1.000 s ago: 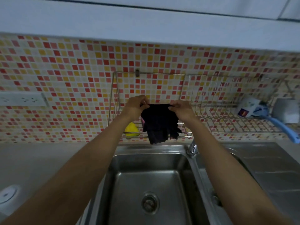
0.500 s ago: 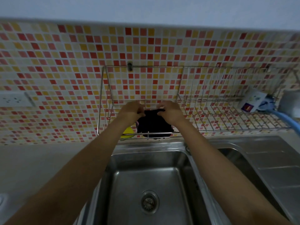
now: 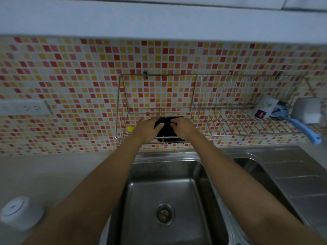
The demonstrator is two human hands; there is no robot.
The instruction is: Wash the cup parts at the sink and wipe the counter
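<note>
**Dark cloth being laid on the wall rack above the sink**

A steel sink [image 3: 164, 191] fills the lower middle, its basin bare. Above it, a wire rack [image 3: 230, 124] hangs on a mosaic tiled wall. Both arms reach up to it. The left hand [image 3: 147, 129] and right hand [image 3: 183, 127] press a dark cloth [image 3: 166, 129] onto the rack's shelf, fingers curled and pinching its top edge. A white cup part [image 3: 21, 212] sits on the counter, far left. This looks like putting the cloth away; next, both hands would let go.
</note>
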